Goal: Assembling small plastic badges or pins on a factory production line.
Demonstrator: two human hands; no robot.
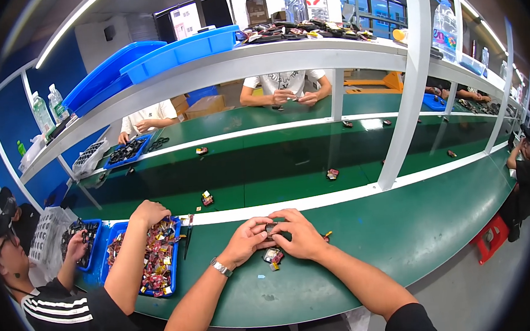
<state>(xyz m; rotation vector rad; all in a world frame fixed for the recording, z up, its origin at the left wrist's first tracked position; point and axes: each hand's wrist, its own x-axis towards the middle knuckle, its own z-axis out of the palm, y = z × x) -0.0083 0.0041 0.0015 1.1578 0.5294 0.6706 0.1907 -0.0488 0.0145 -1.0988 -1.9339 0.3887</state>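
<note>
Right of blue tray (176, 256), above bench (367, 244): left hand (245, 241) and right hand (299, 236) both holding small dark part (270, 229) in narrow fingertip grip, fingers partly hiding it. Loose red-and-yellow pieces (274, 259) lying well right of tray too. Probably working best: left hand steadying part by its edges, right hand pressing lightly and squarely rather than forcing, both avoiding snags on loose pieces.

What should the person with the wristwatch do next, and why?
Perhaps let the left hand take the small dark piece alone, freeing the right hand for the small red-and-yellow parts. Both hands seem to have their fingers on the piece, and those parts lie within easy reach on the green table.
</note>
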